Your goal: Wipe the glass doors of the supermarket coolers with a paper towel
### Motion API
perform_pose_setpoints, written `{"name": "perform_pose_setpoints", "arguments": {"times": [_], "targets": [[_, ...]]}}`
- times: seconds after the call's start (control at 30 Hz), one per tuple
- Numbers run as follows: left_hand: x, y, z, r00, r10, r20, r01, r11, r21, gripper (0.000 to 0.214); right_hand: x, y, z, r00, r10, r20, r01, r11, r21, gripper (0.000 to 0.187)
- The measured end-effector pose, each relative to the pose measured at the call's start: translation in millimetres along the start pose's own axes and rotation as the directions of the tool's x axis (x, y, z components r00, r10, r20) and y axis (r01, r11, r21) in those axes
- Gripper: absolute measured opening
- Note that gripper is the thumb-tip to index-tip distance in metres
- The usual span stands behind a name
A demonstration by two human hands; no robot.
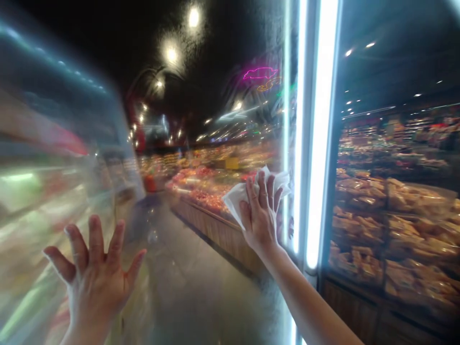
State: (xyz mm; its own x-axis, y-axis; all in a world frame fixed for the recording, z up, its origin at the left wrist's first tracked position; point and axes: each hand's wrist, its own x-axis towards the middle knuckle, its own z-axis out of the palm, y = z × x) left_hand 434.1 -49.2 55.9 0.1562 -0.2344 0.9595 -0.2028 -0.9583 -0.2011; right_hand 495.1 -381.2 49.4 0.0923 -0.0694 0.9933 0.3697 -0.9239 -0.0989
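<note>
My right hand (261, 211) presses a folded white cloth (235, 197) flat against an upright glass pane, its fingers lying over the cloth. The cloth's edges stick out on both sides of the fingers. Smears and hazy streaks show on the glass (230, 103) above that hand. On the lower left, my left hand (97, 268) is raised with its fingers spread wide, holding nothing. I cannot tell whether its palm touches the glass.
A bright vertical light strip (321, 134) stands just right of the cloth. Beyond it are shelves of packaged goods (413, 230). A long produce display (201, 191) borders the floor (179, 278) in the middle. Blurred lit shelving (32, 191) fills the left side.
</note>
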Motion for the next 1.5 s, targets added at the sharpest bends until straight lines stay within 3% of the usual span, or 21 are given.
{"name": "perform_pose_setpoints", "arguments": {"times": [0.1, 0.17, 0.33, 0.53, 0.73, 0.87, 0.93, 1.07, 1.13, 1.3, 1.5], "targets": [[-10, 4, -0.1, 1.0, -0.027, 0.013, 0.027, 0.999, 0.019, 0.084, -31, -22, 6, 0.988, -0.139, 0.063, 0.137, 0.99, 0.039, 0.073], [-13, 7, -1.3, 0.998, -0.04, 0.039, 0.038, 0.998, 0.043, 0.087, -27, -40, 8, 0.976, -0.199, 0.093, 0.194, 0.979, 0.058, 0.075], [-18, 7, -4.6, 0.996, -0.057, 0.07, 0.05, 0.994, 0.101, 0.087, 21, -68, 10, 0.991, -0.112, 0.078, 0.106, 0.991, 0.082, 0.076], [-33, -2, -9.6, 0.989, -0.114, 0.089, 0.106, 0.991, 0.087, 0.084, -40, -115, 21, 0.973, -0.185, 0.136, 0.173, 0.981, 0.091, 0.076], [-48, -19, -18.7, 0.984, -0.149, 0.094, 0.14, 0.986, 0.088, 0.085, -6, -174, 29, 0.984, -0.126, 0.129, 0.105, 0.982, 0.16, 0.074], [-62, -37, -25.0, 0.982, -0.151, 0.115, 0.141, 0.986, 0.094, 0.084, -44, -198, 35, 0.982, -0.142, 0.126, 0.126, 0.984, 0.13, 0.074], [-68, -44, -27.0, 0.984, -0.133, 0.116, 0.124, 0.989, 0.078, 0.084, -49, -215, 38, 0.982, -0.15, 0.115, 0.135, 0.983, 0.127, 0.074], [-77, -53, -30.0, 0.974, -0.196, 0.111, 0.188, 0.979, 0.079, 0.084, -12, -247, 41, 0.983, -0.127, 0.13, 0.105, 0.982, 0.16, 0.071], [-81, -55, -31.2, 0.965, -0.241, 0.102, 0.233, 0.969, 0.084, 0.083, -10, -253, 41, 0.981, -0.126, 0.145, 0.102, 0.982, 0.161, 0.069], [-89, -56, -30.3, 0.96, -0.263, 0.095, 0.259, 0.964, 0.053, 0.084, -58, -247, 41, 0.975, -0.164, 0.148, 0.147, 0.981, 0.125, 0.074], [-92, -49, -26.8, 0.943, -0.325, 0.071, 0.323, 0.946, 0.037, 0.082, -32, -241, 36, 0.979, -0.122, 0.163, 0.097, 0.983, 0.154, 0.074]]}}
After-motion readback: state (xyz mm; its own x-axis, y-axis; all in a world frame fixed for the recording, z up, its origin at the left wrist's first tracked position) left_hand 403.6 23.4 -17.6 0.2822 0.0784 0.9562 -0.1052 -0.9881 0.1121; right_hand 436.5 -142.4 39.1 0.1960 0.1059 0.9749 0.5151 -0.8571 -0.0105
